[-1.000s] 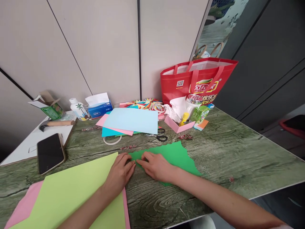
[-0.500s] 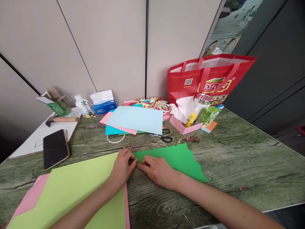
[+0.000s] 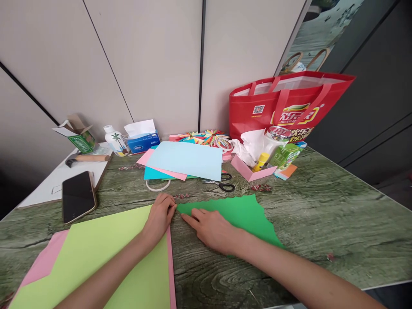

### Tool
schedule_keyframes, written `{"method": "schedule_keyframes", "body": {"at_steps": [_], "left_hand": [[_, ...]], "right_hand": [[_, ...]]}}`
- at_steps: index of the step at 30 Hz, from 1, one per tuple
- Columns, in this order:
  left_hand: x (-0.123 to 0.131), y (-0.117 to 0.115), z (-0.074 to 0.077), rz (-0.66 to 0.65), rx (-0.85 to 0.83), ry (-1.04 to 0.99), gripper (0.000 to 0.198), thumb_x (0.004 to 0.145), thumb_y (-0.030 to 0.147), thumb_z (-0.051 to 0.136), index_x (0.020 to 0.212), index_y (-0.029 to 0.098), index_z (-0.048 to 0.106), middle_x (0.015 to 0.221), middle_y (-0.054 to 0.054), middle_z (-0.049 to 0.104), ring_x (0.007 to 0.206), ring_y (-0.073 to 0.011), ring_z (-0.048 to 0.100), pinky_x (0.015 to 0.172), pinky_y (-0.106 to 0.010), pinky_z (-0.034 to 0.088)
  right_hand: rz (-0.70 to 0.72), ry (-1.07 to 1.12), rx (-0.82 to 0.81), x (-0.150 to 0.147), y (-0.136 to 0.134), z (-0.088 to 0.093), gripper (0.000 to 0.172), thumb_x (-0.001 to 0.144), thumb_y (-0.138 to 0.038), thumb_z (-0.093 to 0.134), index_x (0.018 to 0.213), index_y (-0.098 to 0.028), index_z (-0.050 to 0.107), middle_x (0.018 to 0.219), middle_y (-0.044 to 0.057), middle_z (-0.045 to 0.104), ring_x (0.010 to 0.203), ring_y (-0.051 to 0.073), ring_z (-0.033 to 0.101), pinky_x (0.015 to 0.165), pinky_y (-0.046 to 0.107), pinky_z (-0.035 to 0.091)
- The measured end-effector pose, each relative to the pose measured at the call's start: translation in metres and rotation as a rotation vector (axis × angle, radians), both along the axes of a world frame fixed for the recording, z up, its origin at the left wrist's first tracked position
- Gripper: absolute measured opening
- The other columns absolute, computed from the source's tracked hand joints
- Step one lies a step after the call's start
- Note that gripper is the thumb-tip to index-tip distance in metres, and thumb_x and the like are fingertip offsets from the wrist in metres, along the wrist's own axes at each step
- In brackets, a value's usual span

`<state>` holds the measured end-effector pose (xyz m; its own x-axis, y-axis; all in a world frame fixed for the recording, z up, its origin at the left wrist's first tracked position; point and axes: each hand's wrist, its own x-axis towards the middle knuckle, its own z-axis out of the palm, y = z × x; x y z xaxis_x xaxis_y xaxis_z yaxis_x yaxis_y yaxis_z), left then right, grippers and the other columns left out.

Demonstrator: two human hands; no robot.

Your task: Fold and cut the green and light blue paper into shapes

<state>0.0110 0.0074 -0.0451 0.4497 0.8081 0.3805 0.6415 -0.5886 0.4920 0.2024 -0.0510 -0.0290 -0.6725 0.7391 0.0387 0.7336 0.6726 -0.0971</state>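
Note:
A green sheet of paper (image 3: 244, 214) with wavy cut edges lies on the table, its left end narrowing to a point. At that tip my left hand (image 3: 159, 216) is closed, thumb and forefinger pinching the paper. My right hand (image 3: 212, 227) rests on the green sheet's near side, fingers apart and pointing left; wrist and forearm cover part of it. Under my left forearm lies a large yellow-green sheet (image 3: 112, 249), over a pink sheet (image 3: 48, 259). Black-handled scissors (image 3: 227, 187) lie beyond the green paper.
Behind are stacked coloured papers (image 3: 186, 159), a white ring (image 3: 157, 185), a pink paper tray (image 3: 251, 174) with a yellow glue stick (image 3: 262, 161), and a red bag (image 3: 251, 118). At left are a phone (image 3: 78, 197), hammer (image 3: 90, 158), bottle (image 3: 116, 141) and tissue pack (image 3: 143, 141).
My hands have moved apart: the left shifted slightly left to the paper's tip, while the right forefinger has straightened. The view has shifted slightly.

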Motion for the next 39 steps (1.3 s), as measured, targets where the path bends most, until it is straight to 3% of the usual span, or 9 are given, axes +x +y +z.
{"method": "schedule_keyframes", "body": {"at_steps": [7,18,27,32,39], "left_hand": [[-0.002,0.001,0.0,0.031,-0.006,-0.007,0.019,0.083,0.013,0.044,0.065,0.021,0.043,0.078,-0.005,0.054,0.077,-0.0206,0.049,0.065,-0.032,0.042],[-0.001,0.0,0.001,0.007,-0.004,0.005,0.023,0.084,0.015,0.043,0.062,0.021,0.04,0.077,-0.004,0.054,0.077,-0.0206,0.049,0.066,-0.033,0.042],[-0.001,0.001,0.007,-0.014,-0.017,0.039,0.023,0.083,0.015,0.043,0.061,0.021,0.042,0.075,-0.005,0.055,0.074,-0.021,0.049,0.064,-0.034,0.042],[-0.001,0.003,0.006,-0.016,-0.02,0.05,0.023,0.082,0.014,0.044,0.06,0.021,0.041,0.073,-0.004,0.054,0.074,-0.0209,0.05,0.065,-0.033,0.042],[-0.002,0.003,0.005,-0.013,-0.017,0.056,0.025,0.083,0.013,0.043,0.06,0.021,0.039,0.073,-0.005,0.053,0.074,-0.021,0.049,0.064,-0.033,0.041]], "right_hand": [[-0.038,-0.048,-0.082,-0.006,0.004,0.007,0.051,0.084,-0.017,0.042,0.134,-0.015,0.033,0.106,0.012,0.055,0.065,0.019,0.06,0.05,0.029,0.039],[-0.039,-0.061,-0.146,0.003,-0.016,0.014,0.014,0.084,-0.009,0.041,0.094,-0.016,0.049,0.093,0.005,0.055,0.061,0.016,0.056,0.047,0.028,0.029],[-0.112,0.002,-0.151,0.031,-0.063,0.006,0.027,0.074,0.002,0.04,0.088,-0.02,0.045,0.088,0.003,0.053,0.059,0.016,0.051,0.047,0.031,0.018],[-0.106,-0.002,-0.071,0.04,-0.084,-0.004,0.034,0.066,0.004,0.044,0.089,-0.021,0.043,0.088,0.003,0.054,0.067,0.019,0.052,0.049,0.031,0.019],[-0.12,-0.069,0.039,0.049,-0.108,-0.003,0.031,0.066,0.002,0.046,0.088,-0.021,0.046,0.084,0.004,0.055,0.073,0.022,0.053,0.053,0.032,0.025]]}}
